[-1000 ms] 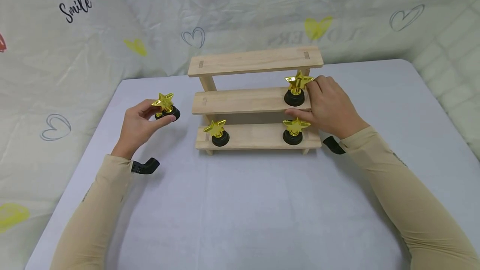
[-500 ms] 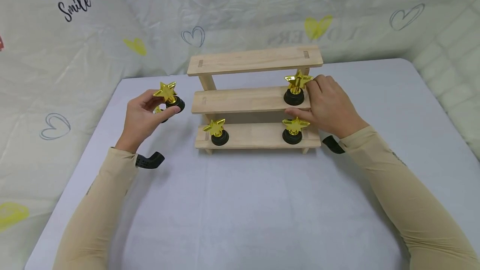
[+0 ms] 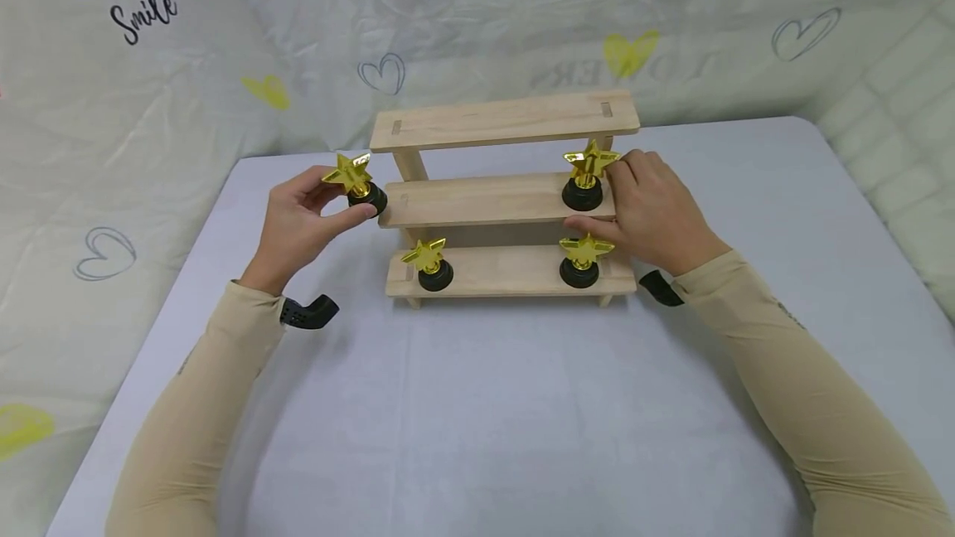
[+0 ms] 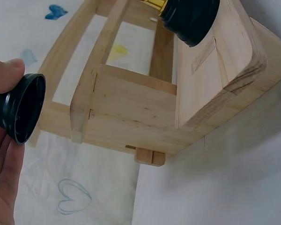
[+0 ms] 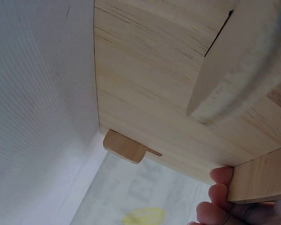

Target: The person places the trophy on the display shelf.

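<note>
My left hand (image 3: 294,222) pinches a small gold star trophy (image 3: 352,175) by its black base (image 4: 23,108), thumb on one side and fingers on the other. The trophy is held just off the left end of the middle board of a three-tier wooden display shelf (image 3: 477,201). My right hand (image 3: 656,205) grips the right end of that board; fingertips (image 5: 218,194) show at the wood in the right wrist view. A second star trophy (image 3: 589,168) stands on the middle board beside my right fingers. On the bottom board stand a left trophy (image 3: 433,263) and a right trophy (image 3: 582,259).
The shelf's top board (image 3: 507,121) bears nothing. A white-covered table (image 3: 485,404) lies under everything. Behind it hangs a pale cloth (image 3: 477,15) printed with hearts and words. A black wrist-camera piece (image 3: 309,313) juts from the left sleeve.
My left hand has moved right and up with the trophy, toward the middle board. A gold-and-black piece seen behind that hand earlier is now hidden. My right hand stays put.
</note>
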{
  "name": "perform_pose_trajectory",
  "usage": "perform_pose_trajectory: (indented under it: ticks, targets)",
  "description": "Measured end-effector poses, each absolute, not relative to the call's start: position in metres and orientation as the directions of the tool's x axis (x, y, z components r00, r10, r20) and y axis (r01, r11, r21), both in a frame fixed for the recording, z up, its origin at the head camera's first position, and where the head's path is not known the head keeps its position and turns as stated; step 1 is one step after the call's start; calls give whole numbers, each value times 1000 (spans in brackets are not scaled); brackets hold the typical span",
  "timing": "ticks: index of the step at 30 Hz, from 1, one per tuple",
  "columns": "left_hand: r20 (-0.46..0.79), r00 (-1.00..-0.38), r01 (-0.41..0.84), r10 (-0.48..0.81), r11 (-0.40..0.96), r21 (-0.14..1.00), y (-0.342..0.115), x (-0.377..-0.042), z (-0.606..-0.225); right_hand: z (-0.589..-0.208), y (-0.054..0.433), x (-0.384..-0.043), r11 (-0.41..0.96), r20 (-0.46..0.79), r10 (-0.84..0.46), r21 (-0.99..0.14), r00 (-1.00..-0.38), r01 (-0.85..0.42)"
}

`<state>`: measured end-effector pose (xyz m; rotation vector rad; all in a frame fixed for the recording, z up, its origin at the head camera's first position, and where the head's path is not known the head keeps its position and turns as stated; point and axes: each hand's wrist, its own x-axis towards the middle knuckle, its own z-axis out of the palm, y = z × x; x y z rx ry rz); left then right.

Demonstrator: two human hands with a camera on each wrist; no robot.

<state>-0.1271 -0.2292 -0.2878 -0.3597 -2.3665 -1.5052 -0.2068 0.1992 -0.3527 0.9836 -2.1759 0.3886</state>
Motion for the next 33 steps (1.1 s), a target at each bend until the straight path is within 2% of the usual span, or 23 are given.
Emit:
perform_pose_trajectory:
  ticks: [12,18,33]
  targets:
    - [339,-934,358,116,366,859,-212,-141,-292,-353,199,-207,668,705,-534,14,-466,-744]
    - [337,-932,364,138,341,867,-205,-147,-296,-353,200,-205,681,684,-541,14,-489,-733]
    - [277,-948,319,160,409,855,-194,-158,-304,-354,201,-205,684,675,-545,14,-497,-730]
